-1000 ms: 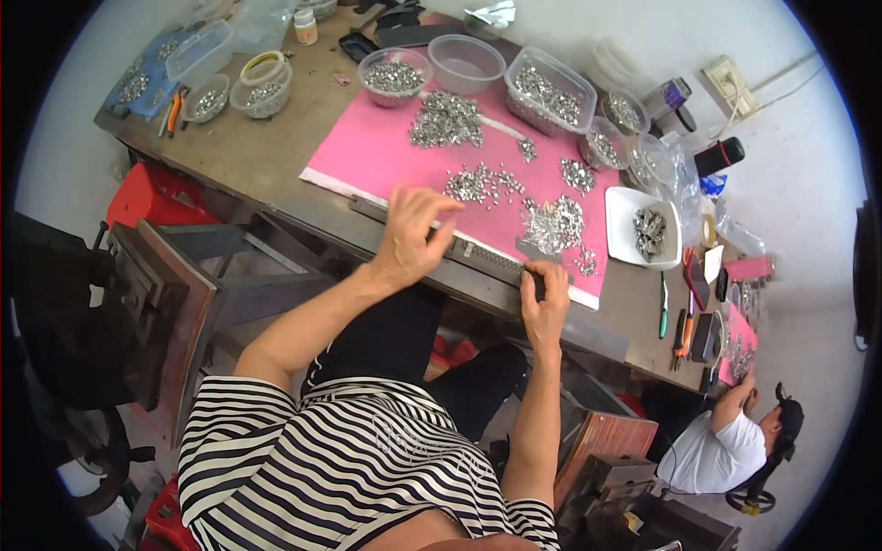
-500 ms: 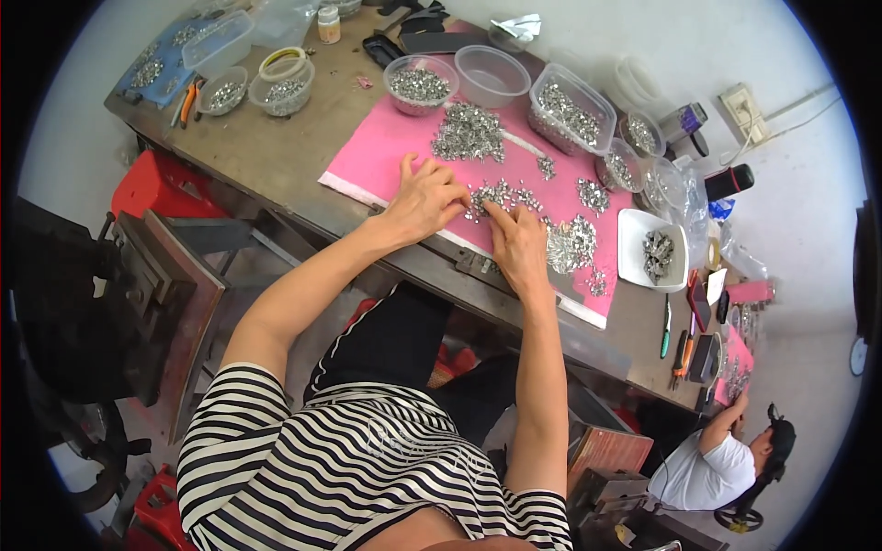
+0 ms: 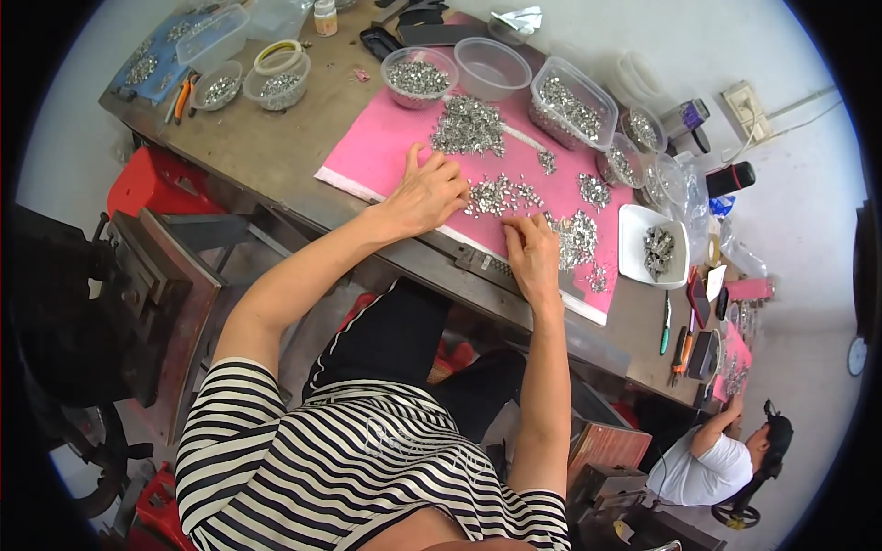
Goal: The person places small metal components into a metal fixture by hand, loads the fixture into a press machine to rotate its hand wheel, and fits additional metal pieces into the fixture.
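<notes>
Small shiny silver metal pieces lie scattered on a pink cloth in front of me. My left hand is at the left edge of this scatter, its fingers bent and apart, the outermost one raised. Just below and right of the scatter, my right hand has its thumb and forefinger pinched together; anything between them is too small to make out. A denser heap of silver pieces sits farther back. Beside my right hand lies another silver pile, with a smaller heap beyond it.
Clear plastic tubs of silver pieces stand behind the cloth, beside a larger rectangular tub. A white dish holds more pieces at the right. Pliers lie near the edge. A person in white works at the far right.
My right hand has drawn back from the scattered pieces, a little right and toward me, with its fingers now pinched. My left hand stays nearly in place.
</notes>
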### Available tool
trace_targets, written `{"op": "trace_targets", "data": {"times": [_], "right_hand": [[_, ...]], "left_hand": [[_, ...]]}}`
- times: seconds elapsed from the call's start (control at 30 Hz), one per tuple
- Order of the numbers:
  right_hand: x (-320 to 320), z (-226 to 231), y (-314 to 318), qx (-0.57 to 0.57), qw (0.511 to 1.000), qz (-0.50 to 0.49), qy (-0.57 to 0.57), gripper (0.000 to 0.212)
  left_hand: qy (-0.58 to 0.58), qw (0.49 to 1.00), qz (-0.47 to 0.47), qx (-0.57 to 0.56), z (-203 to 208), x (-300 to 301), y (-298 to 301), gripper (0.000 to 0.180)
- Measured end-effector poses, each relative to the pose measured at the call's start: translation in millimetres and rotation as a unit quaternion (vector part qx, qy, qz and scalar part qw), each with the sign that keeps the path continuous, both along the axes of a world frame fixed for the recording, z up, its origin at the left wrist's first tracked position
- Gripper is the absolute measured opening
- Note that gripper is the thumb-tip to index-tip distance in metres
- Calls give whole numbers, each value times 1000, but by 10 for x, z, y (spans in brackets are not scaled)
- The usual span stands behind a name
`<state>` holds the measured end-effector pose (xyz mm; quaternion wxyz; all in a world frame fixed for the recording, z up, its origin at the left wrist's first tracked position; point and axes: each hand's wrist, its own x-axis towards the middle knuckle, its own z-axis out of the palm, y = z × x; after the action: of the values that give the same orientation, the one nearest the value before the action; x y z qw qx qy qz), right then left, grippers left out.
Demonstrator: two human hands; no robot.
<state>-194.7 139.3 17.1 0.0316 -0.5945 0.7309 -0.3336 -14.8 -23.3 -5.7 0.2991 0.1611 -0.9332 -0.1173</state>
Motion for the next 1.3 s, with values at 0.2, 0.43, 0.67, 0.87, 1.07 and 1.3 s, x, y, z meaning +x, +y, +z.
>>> {"op": "trace_targets", "data": {"times": [0.2, 0.43, 0.67, 0.87, 1.07, 1.3], "right_hand": [[102, -47, -195, -29, 996, -20, 84, 5], [84, -103, -230, -40, 993, -20, 106, 6], [123, -65, -211, -45, 997, -11, 69, 5], [75, -107, -293, -52, 991, -3, 120, 6], [-6, 48, 3, -52, 997, 28, 57, 6], [193, 113, 476, -35, 992, 103, 60, 15]], "left_hand": [[-1, 999, 4, 41, 23, 39, 41, 8], [21, 998, 14, 59, -26, 29, 56, 7], [23, 997, 28, 66, -14, 37, 84, 6], [36, 997, 28, 60, 17, -31, 229, 6], [82, 993, -61, 56, 58, -44, 678, 8], [88, 990, -95, 54, 3, -53, 806, 12]]}}
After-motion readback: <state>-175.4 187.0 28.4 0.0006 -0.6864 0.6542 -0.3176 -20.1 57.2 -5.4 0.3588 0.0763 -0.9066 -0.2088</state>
